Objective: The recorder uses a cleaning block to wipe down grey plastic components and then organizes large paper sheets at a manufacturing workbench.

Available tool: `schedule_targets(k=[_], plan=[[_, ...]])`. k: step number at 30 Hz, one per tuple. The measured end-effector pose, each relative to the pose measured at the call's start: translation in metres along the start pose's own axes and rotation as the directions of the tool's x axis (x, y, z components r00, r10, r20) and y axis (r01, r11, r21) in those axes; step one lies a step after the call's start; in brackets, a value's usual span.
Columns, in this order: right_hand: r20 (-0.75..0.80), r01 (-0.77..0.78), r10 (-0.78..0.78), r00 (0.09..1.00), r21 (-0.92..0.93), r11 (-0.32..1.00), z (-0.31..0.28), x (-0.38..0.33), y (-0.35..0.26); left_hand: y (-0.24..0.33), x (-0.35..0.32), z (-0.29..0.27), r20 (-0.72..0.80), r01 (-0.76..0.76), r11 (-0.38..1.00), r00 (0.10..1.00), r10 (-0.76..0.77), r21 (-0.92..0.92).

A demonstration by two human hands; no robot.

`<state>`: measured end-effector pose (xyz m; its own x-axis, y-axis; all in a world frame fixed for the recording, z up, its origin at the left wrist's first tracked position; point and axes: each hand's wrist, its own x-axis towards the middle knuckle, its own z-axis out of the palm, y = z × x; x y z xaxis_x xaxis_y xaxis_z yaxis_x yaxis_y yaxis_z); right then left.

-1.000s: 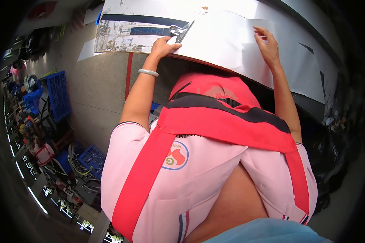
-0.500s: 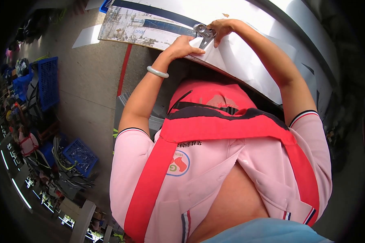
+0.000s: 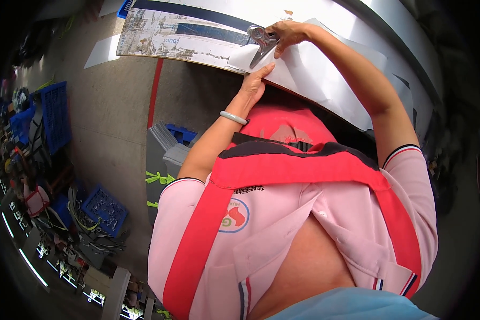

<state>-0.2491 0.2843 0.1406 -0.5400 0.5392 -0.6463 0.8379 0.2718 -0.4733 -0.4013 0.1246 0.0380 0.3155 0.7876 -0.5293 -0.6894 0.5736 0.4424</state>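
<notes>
A large silver metal clip point(image 3: 262, 44) stands at the front edge of the worktable, its jaws by the corner of a loose white sheet point(image 3: 304, 72). My right hand point(image 3: 289, 35) is closed round the clip from the right, fingers on its handles. My left hand point(image 3: 254, 85) is just below, at the table's front edge. Its thumb lies on the sheet's edge beside the clip, and its other fingers are partly hidden; it pinches the sheet there. Whether the clip's jaws are tight on the sheet, I cannot tell.
The worn white board point(image 3: 144, 40) with dark blue bands forms the tabletop's left end. Blue plastic crates point(image 3: 104, 208) with loose pieces stand on the floor at the left. Grey strips and a blue crate point(image 3: 180, 133) lie below the table, near my left arm.
My left hand has moved from the clip's left side down and right to below it, its wrist now nearer my apron. The right hand and clip have shifted slightly left.
</notes>
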Motion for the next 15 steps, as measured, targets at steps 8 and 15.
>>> schedule_targets(k=[8,15], plan=[[-0.059,0.085,-0.069,0.996,0.331,0.940,0.003,0.034,0.000,0.000,0.010,-0.007,-0.066,0.014,1.000,0.998,-0.015,-0.021],[-0.200,0.194,-0.095,0.975,0.568,0.800,0.020,0.054,0.015,0.008,0.011,-0.001,-0.095,0.105,0.992,0.991,-0.099,0.066]])
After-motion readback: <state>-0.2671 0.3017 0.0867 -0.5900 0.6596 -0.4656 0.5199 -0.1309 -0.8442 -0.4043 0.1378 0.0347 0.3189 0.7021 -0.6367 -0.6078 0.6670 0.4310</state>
